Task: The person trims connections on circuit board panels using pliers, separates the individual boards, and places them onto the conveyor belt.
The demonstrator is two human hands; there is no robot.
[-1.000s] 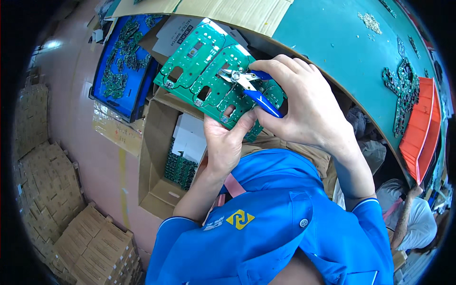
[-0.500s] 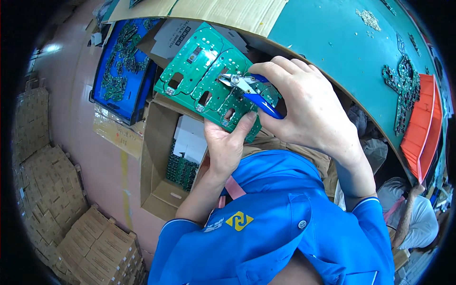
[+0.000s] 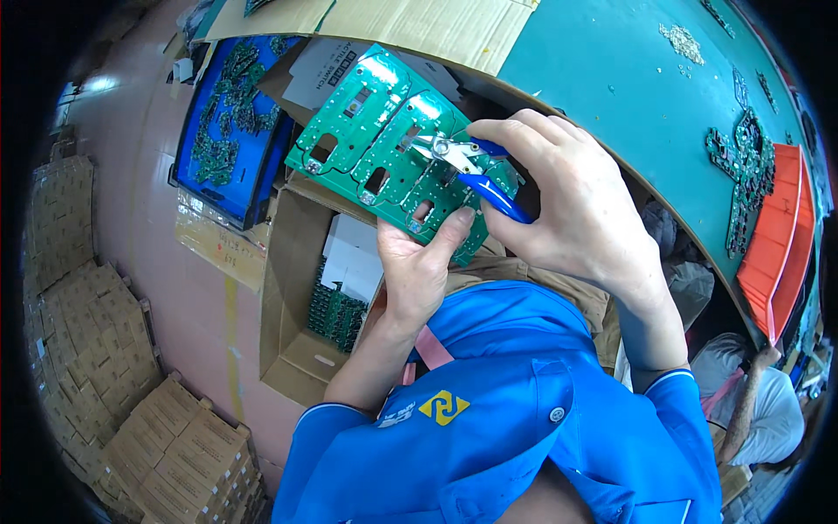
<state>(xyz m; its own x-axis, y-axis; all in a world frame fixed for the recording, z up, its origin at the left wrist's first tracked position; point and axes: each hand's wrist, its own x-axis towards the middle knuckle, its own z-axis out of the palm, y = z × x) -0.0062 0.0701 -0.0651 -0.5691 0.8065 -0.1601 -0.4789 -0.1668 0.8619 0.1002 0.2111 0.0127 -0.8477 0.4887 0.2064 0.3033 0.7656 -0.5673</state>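
Observation:
A green circuit board panel [image 3: 371, 144] with several rectangular cutouts is tilted up in front of me. My left hand [image 3: 417, 272] grips its lower edge, thumb on the face and the other fingers hidden behind. My right hand [image 3: 576, 196] is closed round the blue handles of a pair of side cutters [image 3: 463, 159]. The cutters' jaws lie over the middle of the board, close by one of the cutouts. Whether the tips touch anything on the board I cannot tell.
Below the board stands an open cardboard box [image 3: 284, 288] with green boards [image 3: 334, 313] inside. A blue tray [image 3: 196, 140] of small boards is at the left. On the green table [image 3: 594, 65] lie boards and an orange bin [image 3: 775, 231]. Carton stacks [image 3: 179, 454] and another person [image 3: 755, 402] flank me.
The cutters and my right hand have shifted slightly to the right across the board, and the jaws look a little turned. My left hand keeps its hold on the board.

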